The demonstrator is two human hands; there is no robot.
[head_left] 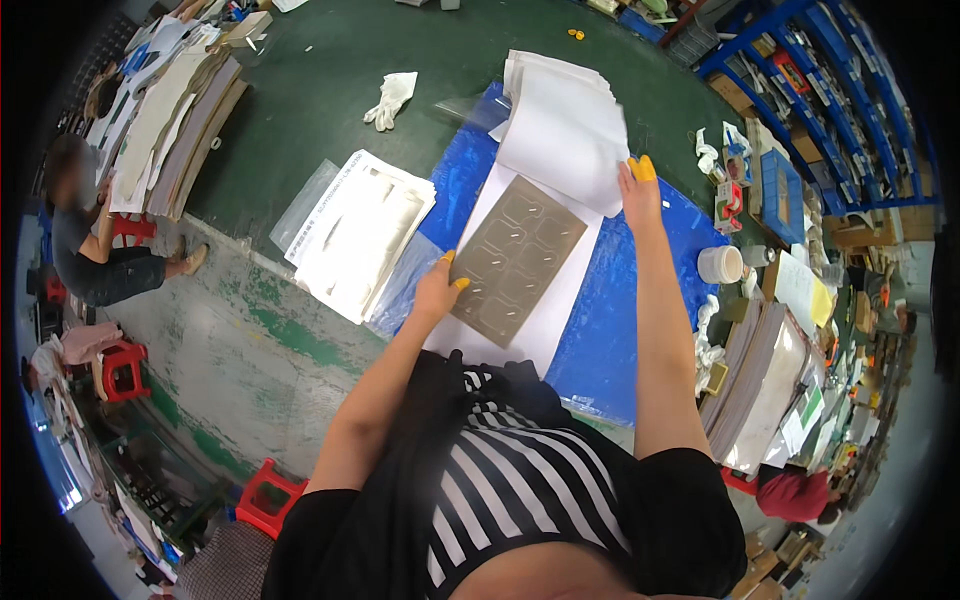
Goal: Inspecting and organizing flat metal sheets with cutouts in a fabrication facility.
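Note:
A flat grey-brown panel (518, 262) with several pale outlined shapes lies tilted over white paper in front of me. My left hand (436, 290), with yellow finger covers, is closed on the panel's left edge. Beyond the panel, a stack of white sheets (565, 130) has its near part lifted and curved. My right hand (642, 198), also with yellow finger covers, pinches the right edge of these sheets. Under the paper is a blue mat (615, 340) with whitish smears.
To the left lies a pile of white printed sheets (365, 235) on clear plastic. White gloves (390, 100) rest farther off on the green table. A white tub (720, 265) and a blue crate (782, 197) stand at right. A seated person (90, 230) handles tall stacks at far left.

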